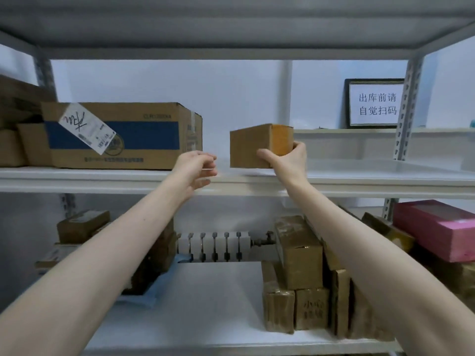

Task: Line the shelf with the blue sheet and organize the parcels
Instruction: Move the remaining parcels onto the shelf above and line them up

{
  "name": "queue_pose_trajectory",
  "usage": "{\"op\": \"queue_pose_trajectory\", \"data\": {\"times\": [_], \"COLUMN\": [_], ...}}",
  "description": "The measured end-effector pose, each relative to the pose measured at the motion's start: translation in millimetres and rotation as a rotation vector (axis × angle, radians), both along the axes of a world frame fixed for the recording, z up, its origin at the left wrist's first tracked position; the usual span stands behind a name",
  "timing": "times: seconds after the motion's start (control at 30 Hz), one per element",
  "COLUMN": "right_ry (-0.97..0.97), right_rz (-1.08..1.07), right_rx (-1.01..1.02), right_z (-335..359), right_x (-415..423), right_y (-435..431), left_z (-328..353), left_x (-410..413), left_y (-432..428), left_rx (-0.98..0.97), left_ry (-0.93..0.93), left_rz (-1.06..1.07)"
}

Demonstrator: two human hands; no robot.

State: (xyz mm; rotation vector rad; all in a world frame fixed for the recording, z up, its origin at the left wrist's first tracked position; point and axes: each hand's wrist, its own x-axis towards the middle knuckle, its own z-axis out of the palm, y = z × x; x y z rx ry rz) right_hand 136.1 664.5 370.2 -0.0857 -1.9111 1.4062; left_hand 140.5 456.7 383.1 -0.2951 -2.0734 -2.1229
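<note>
two shelves matter here. on the near, lower shelf (205, 304) a crumpled blue sheet (156, 286) pokes out at the left from under a dim stack of boxes (162, 253), covering only that corner. at the right stands a tight cluster of brown parcels (295, 273), with a pink box (437, 227) further right. above these, both arms reach to the middle shelf (102, 181). the right hand (285, 163) grips a small cardboard box (253, 146) at its near right corner, thumb on the front face, fingers round the side. the box is level, its long axis running left to right, low over the shelf; whether it touches i cannot tell. the left hand (194, 167) hangs just left of it, fingers loosely curled, holding nothing, so it is free to steady the box's left end. further left sits a big carton with a blue band (115, 134). far right is what looks like a white tray (359, 140), its inside hidden, and a framed sign (376, 104) behind.
</note>
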Motion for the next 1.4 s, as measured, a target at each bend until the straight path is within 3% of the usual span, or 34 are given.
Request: {"op": "queue_pose_trajectory", "data": {"times": [0.13, 0.3, 0.4, 0.53, 0.73, 0.9, 1.0, 1.13, 1.27, 1.4], "right_ry": [-0.148, -0.213, -0.133, -0.136, -0.116, -0.027, 0.136, 0.391, 0.586, 0.57], "right_rz": [-0.307, -0.28, -0.187, 0.117, 0.302, 0.238, 0.09, 0.047, 0.054, 0.078], "right_rx": [0.335, 0.582, 0.56, 0.581, 0.744, 0.78, 0.737, 0.709, 0.859, 1.083], "right_z": [-5, -3, 4, 12, 18, 13, 5, -13, -32, -54], "right_x": [-23, -37, -46, -58, -65, -63, -61, -50, -29, -20], "right_y": [-27, -45, -41, -38, -41, -38, -28, -17, -7, 11], "left_z": [14, 19, 24, 32, 31, 31, 29, 23, 20, 20], "left_x": [-18, -40, -50, -62, -82, -85, -88, -88, -86, -86], "left_y": [-1, 0, 7, 21, 16, 14, 8, 7, 11, 10], "left_rx": [-0.205, -0.417, -0.528, -0.59, -0.941, -0.95, -0.931, -0.916, -0.923, -0.937], "left_ry": [0.121, 0.226, 0.275, 0.302, 0.259, 0.269, 0.291, 0.342, 0.343, 0.347], "left_rz": [0.186, 0.285, 0.28, 0.218, 0.518, 0.653, 0.698, 0.726, 0.755, 0.807]}}
